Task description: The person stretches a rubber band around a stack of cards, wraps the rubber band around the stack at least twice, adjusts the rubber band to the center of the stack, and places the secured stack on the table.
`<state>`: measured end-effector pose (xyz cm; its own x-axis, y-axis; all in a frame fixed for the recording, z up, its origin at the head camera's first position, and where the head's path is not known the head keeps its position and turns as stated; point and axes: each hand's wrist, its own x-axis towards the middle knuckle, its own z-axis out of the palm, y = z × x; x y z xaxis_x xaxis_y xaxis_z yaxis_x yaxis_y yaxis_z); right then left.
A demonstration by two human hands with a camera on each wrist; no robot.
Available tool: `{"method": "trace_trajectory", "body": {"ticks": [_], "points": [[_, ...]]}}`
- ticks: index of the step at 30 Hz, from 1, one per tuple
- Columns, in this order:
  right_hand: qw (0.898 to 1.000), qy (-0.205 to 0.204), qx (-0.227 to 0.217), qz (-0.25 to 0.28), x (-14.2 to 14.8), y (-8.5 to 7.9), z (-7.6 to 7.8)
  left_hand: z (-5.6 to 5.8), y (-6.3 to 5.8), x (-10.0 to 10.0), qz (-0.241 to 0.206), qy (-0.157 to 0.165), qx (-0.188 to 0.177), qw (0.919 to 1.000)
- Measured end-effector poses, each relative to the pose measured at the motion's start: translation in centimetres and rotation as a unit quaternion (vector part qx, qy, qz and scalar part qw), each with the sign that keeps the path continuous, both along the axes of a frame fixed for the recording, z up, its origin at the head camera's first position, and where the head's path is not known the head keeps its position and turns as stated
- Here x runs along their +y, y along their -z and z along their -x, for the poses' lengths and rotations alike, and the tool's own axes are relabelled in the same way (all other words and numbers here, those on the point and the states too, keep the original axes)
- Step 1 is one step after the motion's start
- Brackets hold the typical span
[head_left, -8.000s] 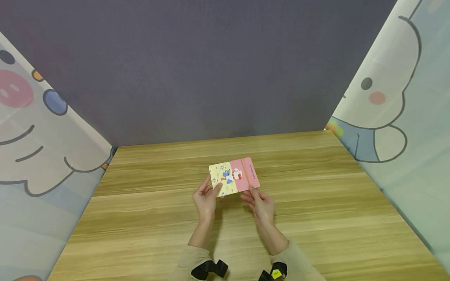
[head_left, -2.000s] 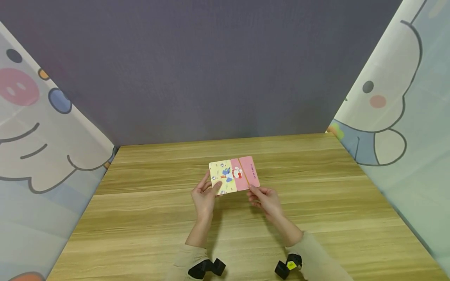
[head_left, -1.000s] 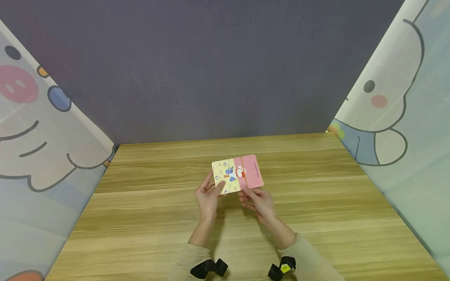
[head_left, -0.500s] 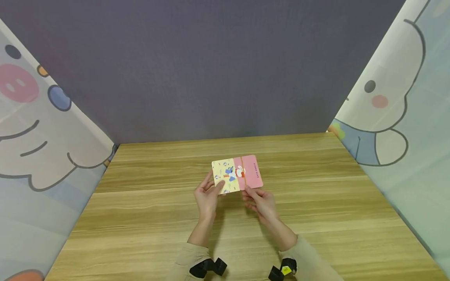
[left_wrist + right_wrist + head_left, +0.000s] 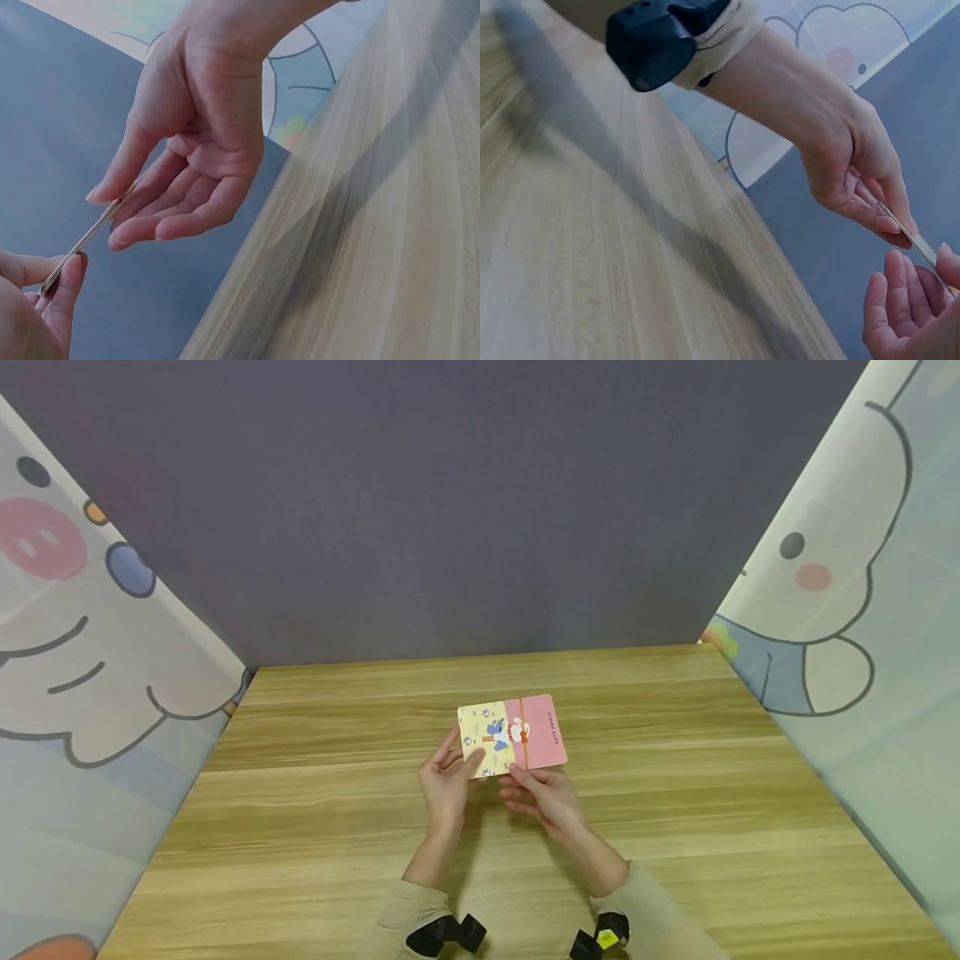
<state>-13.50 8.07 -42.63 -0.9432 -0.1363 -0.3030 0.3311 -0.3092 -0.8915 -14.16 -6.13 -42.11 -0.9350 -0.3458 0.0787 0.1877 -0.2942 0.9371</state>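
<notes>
A small thin notebook (image 5: 543, 735), half yellow and half pink with a cartoon rabbit and dog, is held above the table. A tan rubber band (image 5: 523, 731) runs across its pink half. My left hand (image 5: 445, 789) grips the yellow end, thumb on top and fingers beneath. My right hand (image 5: 551, 802) pinches the lower edge near the colour seam, its thumb just left of the band; the other fingers are spread loosely below. Seen edge-on in the left wrist view, the notebook (image 5: 86, 234) spans both hands. Its underside is hidden.
A wood-grain table (image 5: 337, 827) lies beneath the hands. Behind it rises a dark grey panel (image 5: 480, 510). Cartoon-printed curtains (image 5: 825, 527) flank both sides. Black wrist cameras (image 5: 446, 935) are strapped over the beige sleeves.
The rubber band has shifted left along the pink half toward the seam. My right hand has slid left along the lower edge. My left hand keeps its grip.
</notes>
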Motion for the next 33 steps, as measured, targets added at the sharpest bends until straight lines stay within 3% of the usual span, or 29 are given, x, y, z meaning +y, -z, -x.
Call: {"method": "trace_trajectory", "body": {"ticks": [7, 10, 11, 14, 17, 18, 20, 21, 24, 25, 27, 28, 31, 32, 33], "points": [[0.993, -0.068, 0.087, -0.051, 1.2, 0.4, -0.3, 0.1, 0.5, -0.3, 0.015, -0.001, 0.031, 0.9994], [0.982, -0.104, 0.144, -0.07, 2.2, 1.1, 0.1, 1.1, 2.5, -0.6, 0.008, 0.008, 0.073, 0.9973], [0.975, -0.116, 0.172, -0.073, 2.8, 2.0, 0.5, 1.1, 2.7, -0.6, 0.01, 0.009, 0.08, 0.9967], [0.965, -0.124, 0.212, -0.094, 3.7, 1.6, 0.7, 1.3, 3.0, -0.6, 0.013, 0.009, 0.089, 0.9959], [0.958, -0.116, 0.221, -0.142, 4.4, -0.3, 0.5, 1.0, 2.6, -0.6, 0.022, 0.004, 0.08, 0.9965], [0.957, -0.11, 0.213, -0.165, 4.3, -1.7, 0.2, 1.1, 2.7, -0.6, 0.025, 0.003, 0.071, 0.9972], [0.95, -0.111, 0.218, -0.192, 4.6, -3.1, 0.2, 2.1, 4.9, -0.8, 0.029, 0.008, 0.084, 0.996], [0.948, -0.107, 0.209, -0.215, 4.5, -4.5, -0.1, 2.0, 4.7, -0.8, 0.029, 0.008, 0.069, 0.9971], [0.932, -0.106, 0.239, -0.252, 4.9, -5.7, 0.4, 3.1, 7.2, -1.0, 0.042, 0.008, 0.058, 0.9974], [0.927, -0.104, 0.248, -0.262, 5.0, -5.9, 0.6, 2.9, 7.0, -1.0, 0.035, 0.016, 0.075, 0.9964], [0.916, -0.098, 0.273, -0.278, 5.3, -6.1, 1.3, 2.3, 5.9, -0.8, 0.028, 0.02, 0.063, 0.9974], [0.912, -0.097, 0.283, -0.281, 5.4, -5.9, 1.8, 2.6, 6.7, -0.9, 0.03, 0.024, 0.08, 0.9961], [0.904, -0.094, 0.302, -0.289, 5.5, -6.4, 2.8, 1.5, 4.6, -0.6, 0.023, 0.033, 0.081, 0.9959], [0.901, -0.093, 0.309, -0.291, 5.5, -6.5, 3.2, 1.7, 5.2, -0.5, 0.028, 0.029, 0.072, 0.9966], [0.897, -0.092, 0.314, -0.296, 5.5, -6.6, 3.5, 1.6, 5.0, -0.5, 0.032, 0.029, 0.066, 0.9969]]}}
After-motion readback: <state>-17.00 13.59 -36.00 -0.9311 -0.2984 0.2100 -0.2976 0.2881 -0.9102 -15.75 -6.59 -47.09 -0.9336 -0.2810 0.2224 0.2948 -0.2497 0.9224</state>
